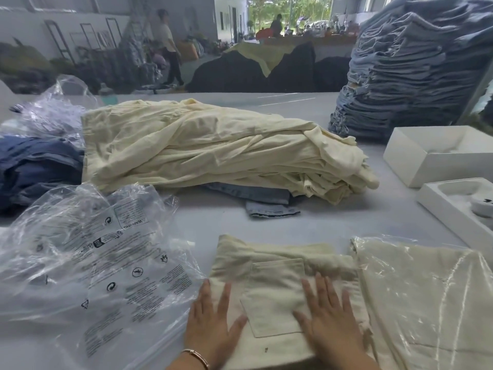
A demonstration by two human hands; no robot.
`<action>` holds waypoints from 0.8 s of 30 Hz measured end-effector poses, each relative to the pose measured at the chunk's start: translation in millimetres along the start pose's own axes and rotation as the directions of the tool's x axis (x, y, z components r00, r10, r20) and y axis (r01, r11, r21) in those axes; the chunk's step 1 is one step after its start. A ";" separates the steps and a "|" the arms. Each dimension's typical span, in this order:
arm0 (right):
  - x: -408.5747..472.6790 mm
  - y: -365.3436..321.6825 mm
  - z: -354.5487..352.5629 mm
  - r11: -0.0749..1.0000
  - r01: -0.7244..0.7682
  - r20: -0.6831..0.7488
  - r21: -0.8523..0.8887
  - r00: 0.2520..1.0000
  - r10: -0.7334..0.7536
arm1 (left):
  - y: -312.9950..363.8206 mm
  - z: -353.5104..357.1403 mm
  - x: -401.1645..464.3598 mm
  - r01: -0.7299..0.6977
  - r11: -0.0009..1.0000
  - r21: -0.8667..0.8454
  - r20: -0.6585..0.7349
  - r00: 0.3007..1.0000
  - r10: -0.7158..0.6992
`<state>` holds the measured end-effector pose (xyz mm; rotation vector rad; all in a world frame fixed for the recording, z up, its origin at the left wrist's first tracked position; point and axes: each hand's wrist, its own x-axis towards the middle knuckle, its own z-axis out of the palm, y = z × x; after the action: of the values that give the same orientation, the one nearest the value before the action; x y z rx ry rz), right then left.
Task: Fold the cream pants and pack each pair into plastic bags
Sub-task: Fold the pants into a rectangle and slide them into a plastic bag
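— Head view, at the packing counter (pixel 333 217): we press both hands flat on a folded pair of cream cotton pants (pixel 269 284), pocket side up, at the near edge. Our left hand (pixel 210 324) and right hand (pixel 330 324) lie with fingers straight and spread, gripping nothing, only smoothing the cloth.

— And how far along do we judge the job?

— Early, by the look of it. One cream pair already sits sealed in a clear plastic bag (pixel 426 303), touching the folded pair's right side. The pair under our hands looks folded but not yet bagged. Behind it, a tall rumpled heap of cream pants (pixel 213 148) waits unfolded in the middle of the counter.

— Bags at hand?

— A loose pile of clear printed plastic bags (pixel 93 263) lies just left of us. Elsewhere: a high stack of blue denim garments (pixel 416 65) at far right, dark blue cloth (pixel 37 166) at left, open white cardboard boxes (pixel 416 161) on the right.
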<state>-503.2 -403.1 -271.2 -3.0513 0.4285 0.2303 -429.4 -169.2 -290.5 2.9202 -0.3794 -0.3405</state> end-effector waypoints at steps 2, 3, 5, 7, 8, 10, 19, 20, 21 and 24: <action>10.3 -4.3 -1.7 0.997 -0.072 0.086 0.001 0.994 0.072 | -0.9 -1.5 1.6 -0.012 1.000 0.012 0.012 1.000 0.012; 16.8 -8.9 -9.5 0.998 -0.066 0.041 -0.005 0.997 0.066 | -1.8 -2.4 1.9 -0.012 1.000 0.014 0.031 0.999 0.011; 33.8 -17.4 -30.4 1.000 0.011 -0.114 0.013 0.993 -0.010 | -7.3 -6.2 1.1 -0.031 0.999 0.011 0.057 0.998 0.031; 61.9 -21.0 -51.2 0.987 0.139 -0.188 0.079 0.975 -0.123 | -13.7 -16.1 -5.6 -0.056 0.998 0.016 0.057 0.997 0.055; 78.0 -21.9 -59.1 0.974 0.194 -0.156 0.120 0.972 -0.175 | -17.0 -21.9 -11.3 -0.106 0.993 0.056 0.009 0.994 0.106; 109.8 -23.4 -66.9 0.957 0.227 0.001 0.180 0.973 -0.231 | -23.2 -27.0 -22.7 -0.231 0.961 0.152 -0.098 0.964 0.247; 155.8 -22.5 -58.8 0.975 0.165 0.346 0.150 0.915 -0.208 | -30.7 -10.0 -23.6 -0.399 0.906 0.142 0.150 0.913 0.379; 150.6 -26.1 -62.4 0.969 0.206 0.289 0.136 0.928 -0.237 | -30.4 -10.2 -23.7 -0.398 0.906 0.145 0.156 0.913 0.376; 142.4 -29.2 -66.6 0.961 0.247 0.219 0.121 0.938 -0.269 | -30.9 -10.0 -23.1 -0.395 0.906 0.155 0.157 0.915 0.372; 104.2 -31.8 -74.4 0.915 0.403 -0.113 -0.005 0.909 -0.401 | -30.1 -8.2 -23.1 -0.383 0.909 0.165 0.135 0.922 0.364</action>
<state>-385.0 -406.0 -212.8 -3.0503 -0.2011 0.0338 -442.2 -133.1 -284.1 2.9219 -1.0220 -0.4138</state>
